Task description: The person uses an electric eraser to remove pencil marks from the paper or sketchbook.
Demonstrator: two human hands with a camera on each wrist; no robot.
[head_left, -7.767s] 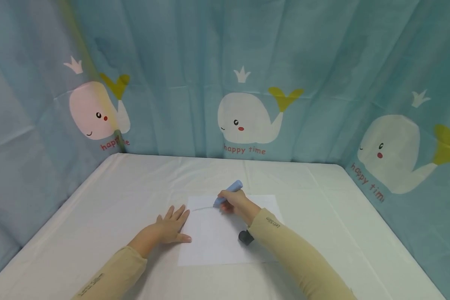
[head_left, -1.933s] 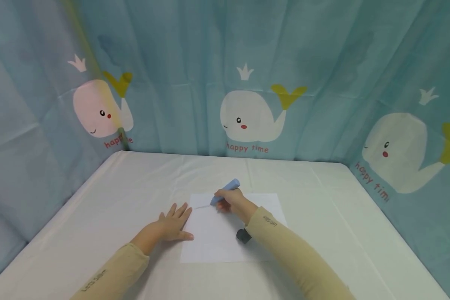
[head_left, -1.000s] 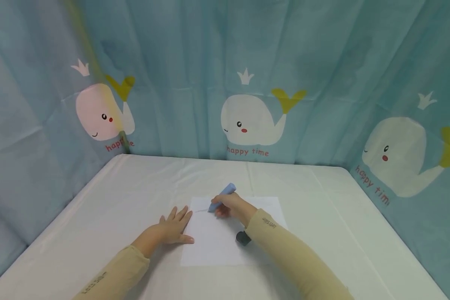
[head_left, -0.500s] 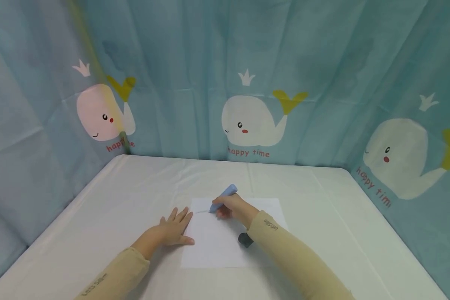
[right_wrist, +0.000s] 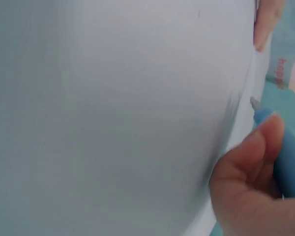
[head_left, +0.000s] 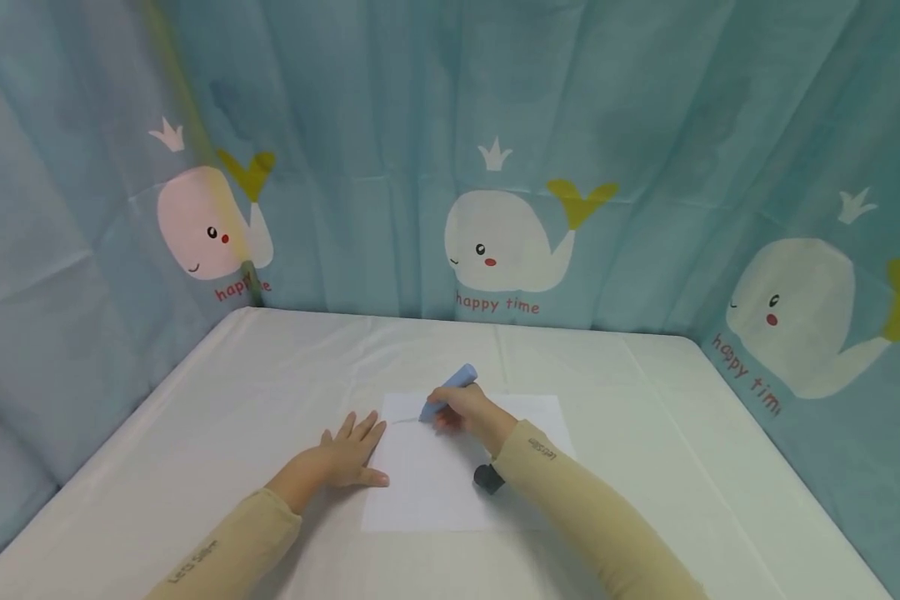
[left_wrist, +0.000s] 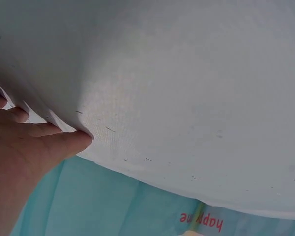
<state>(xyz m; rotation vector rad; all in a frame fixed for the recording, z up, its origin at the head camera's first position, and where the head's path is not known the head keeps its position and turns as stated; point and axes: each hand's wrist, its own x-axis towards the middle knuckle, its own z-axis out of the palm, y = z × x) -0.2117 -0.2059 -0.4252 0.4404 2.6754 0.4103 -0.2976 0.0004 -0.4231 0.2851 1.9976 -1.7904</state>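
Observation:
A white sheet of paper [head_left: 420, 500] lies on the white-covered table. My left hand [head_left: 341, 458] rests flat with spread fingers over its left edge; the left wrist view shows the same hand [left_wrist: 44, 142] with fingers extended. My right hand [head_left: 468, 410] grips a thick light-blue marker [head_left: 450, 392], tilted with its tip at the sheet's upper left. A faint grey line [head_left: 405, 421] runs left from the tip. In the right wrist view thumb and fingers pinch the marker [right_wrist: 289, 162] near its pale tip. A small black round-ended object [head_left: 487, 478] lies on the paper, partly hidden by my right sleeve.
The white table cover [head_left: 645, 467] spreads out on both sides of the paper. A blue curtain [head_left: 360, 233] with printed whales hangs behind the table's far edge and along both sides.
Compared with the oldest frame, the marker tip sits somewhat further left on the paper. It has shifted only slightly lately. My left hand stays in place, and the head view has moved a little.

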